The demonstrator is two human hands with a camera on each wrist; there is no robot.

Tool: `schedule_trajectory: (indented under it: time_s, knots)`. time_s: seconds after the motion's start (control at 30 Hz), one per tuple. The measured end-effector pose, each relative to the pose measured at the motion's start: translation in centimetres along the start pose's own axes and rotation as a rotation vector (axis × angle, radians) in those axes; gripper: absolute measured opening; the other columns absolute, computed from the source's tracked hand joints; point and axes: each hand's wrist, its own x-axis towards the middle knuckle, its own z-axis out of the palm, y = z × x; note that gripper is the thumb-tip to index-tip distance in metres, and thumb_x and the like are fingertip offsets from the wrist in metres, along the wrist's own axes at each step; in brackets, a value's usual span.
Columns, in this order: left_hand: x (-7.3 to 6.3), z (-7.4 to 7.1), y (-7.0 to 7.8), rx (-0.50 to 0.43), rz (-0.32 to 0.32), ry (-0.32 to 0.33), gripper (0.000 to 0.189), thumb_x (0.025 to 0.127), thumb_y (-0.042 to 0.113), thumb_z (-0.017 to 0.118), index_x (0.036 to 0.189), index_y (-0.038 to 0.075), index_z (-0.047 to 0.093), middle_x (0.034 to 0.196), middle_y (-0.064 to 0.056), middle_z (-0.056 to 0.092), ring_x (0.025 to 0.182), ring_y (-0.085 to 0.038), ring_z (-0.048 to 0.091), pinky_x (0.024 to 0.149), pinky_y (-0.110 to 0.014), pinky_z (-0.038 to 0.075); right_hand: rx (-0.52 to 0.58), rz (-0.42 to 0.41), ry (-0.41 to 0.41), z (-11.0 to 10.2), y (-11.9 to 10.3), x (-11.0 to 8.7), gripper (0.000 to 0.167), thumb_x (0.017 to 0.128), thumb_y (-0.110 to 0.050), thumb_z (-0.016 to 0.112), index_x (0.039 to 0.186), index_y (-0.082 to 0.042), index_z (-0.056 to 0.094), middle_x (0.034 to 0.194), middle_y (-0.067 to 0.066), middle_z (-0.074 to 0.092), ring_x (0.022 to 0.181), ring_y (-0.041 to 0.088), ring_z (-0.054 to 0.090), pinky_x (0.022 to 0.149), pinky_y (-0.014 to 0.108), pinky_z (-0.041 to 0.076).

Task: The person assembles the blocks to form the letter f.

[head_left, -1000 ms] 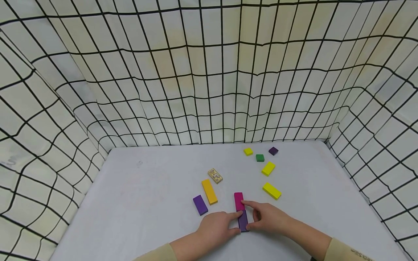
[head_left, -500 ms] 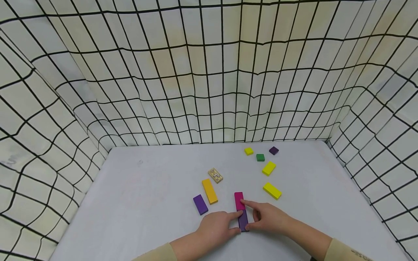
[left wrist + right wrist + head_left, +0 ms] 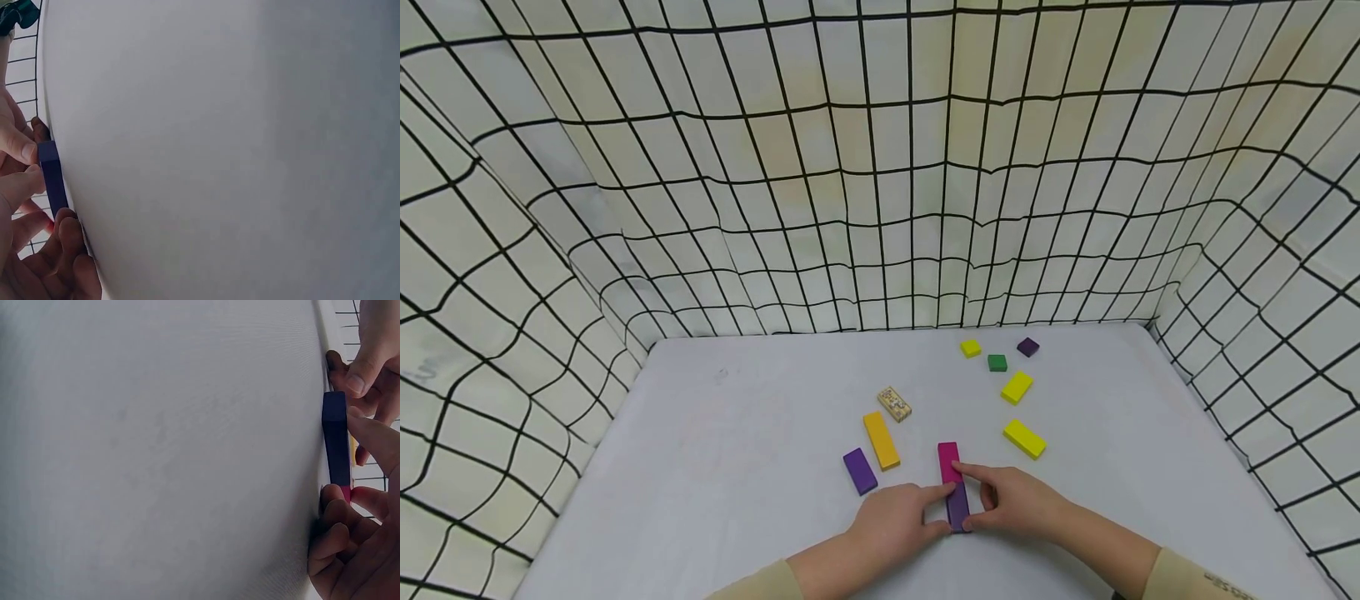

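A pink block (image 3: 948, 455) and a dark purple block (image 3: 957, 508) lie end to end in a line on the white table. My left hand (image 3: 895, 515) grips the dark purple block from the left, its index fingertip near the seam and its thumb at the near end. From the other side, my right hand (image 3: 1021, 498) has its index fingertip on the pink block and its thumb at the purple block's near right corner. The wrist views show the dark block (image 3: 54, 178) between both hands, close to the table surface; the pink block (image 3: 345, 492) is mostly hidden by fingers there.
Left of the hands lie a purple block (image 3: 860, 471), an orange block (image 3: 882, 440) and a patterned beige block (image 3: 895, 404). Yellow blocks (image 3: 1024, 439), a small green block (image 3: 997, 363) and a dark purple one (image 3: 1027, 347) sit farther back right. Black netting (image 3: 910, 208) encloses the table.
Almost nothing differs. My left index fingertip has shifted very slightly at the seam between the pink and dark purple blocks; the other blocks stay where they were.
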Motion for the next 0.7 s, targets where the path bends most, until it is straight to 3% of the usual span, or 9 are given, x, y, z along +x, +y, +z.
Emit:
schedule_trajectory:
  time_s: [0.1,0.2,0.37,0.57,0.7]
  knots:
    - [0.0,-0.4,-0.3,-0.043,-0.026,-0.003,0.050,0.088,0.045,0.072,0.135,0.033,0.062,0.065,0.014,0.054,0.058,-0.003,0.047,0.050,-0.023,0.040,0.007,0.004,-0.003,0.0,-0.1,0.0,0.079,0.078,-0.045,0.082,0.147,-0.024,0.050,0.071,-0.007,0.054,0.065,0.009,0.049,0.057,0.022,0.041]
    - [0.1,-1.2,-0.7,-0.074,-0.060,-0.003,0.051,0.089,0.044,0.071,0.137,0.034,0.060,0.063,0.014,0.049,0.057,-0.003,0.045,0.050,-0.023,0.039,0.012,0.011,-0.003,0.0,0.0,0.0,0.079,0.078,-0.046,0.082,0.147,-0.026,0.050,0.072,-0.007,0.054,0.065,0.009,0.049,0.057,0.023,0.041]
    - [0.5,-2.9,-2.1,-0.088,-0.113,0.055,0.053,0.088,0.045,0.072,0.138,0.031,0.061,0.070,0.015,0.053,0.059,-0.004,0.047,0.052,-0.023,0.040,0.005,0.010,-0.005,0.0,0.2,0.1,0.079,0.078,-0.047,0.081,0.147,-0.026,0.050,0.071,-0.007,0.053,0.064,0.009,0.049,0.057,0.023,0.041]
    - [0.5,-5.4,-3.9,-0.068,-0.186,0.175,0.052,0.089,0.044,0.072,0.137,0.027,0.062,0.081,0.011,0.060,0.062,-0.006,0.049,0.053,-0.025,0.041,0.012,0.014,-0.013,-0.1,0.0,0.0,0.077,0.079,-0.046,0.081,0.147,-0.025,0.050,0.071,-0.007,0.054,0.064,0.009,0.049,0.057,0.023,0.039]
    - [0.4,-6.5,-5.0,-0.054,-0.240,0.207,0.053,0.089,0.043,0.072,0.137,0.025,0.061,0.086,0.007,0.061,0.062,-0.007,0.048,0.052,-0.025,0.041,0.015,0.036,-0.021,0.0,-0.1,0.1,0.078,0.079,-0.046,0.081,0.147,-0.026,0.050,0.071,-0.006,0.054,0.065,0.009,0.049,0.057,0.023,0.038]
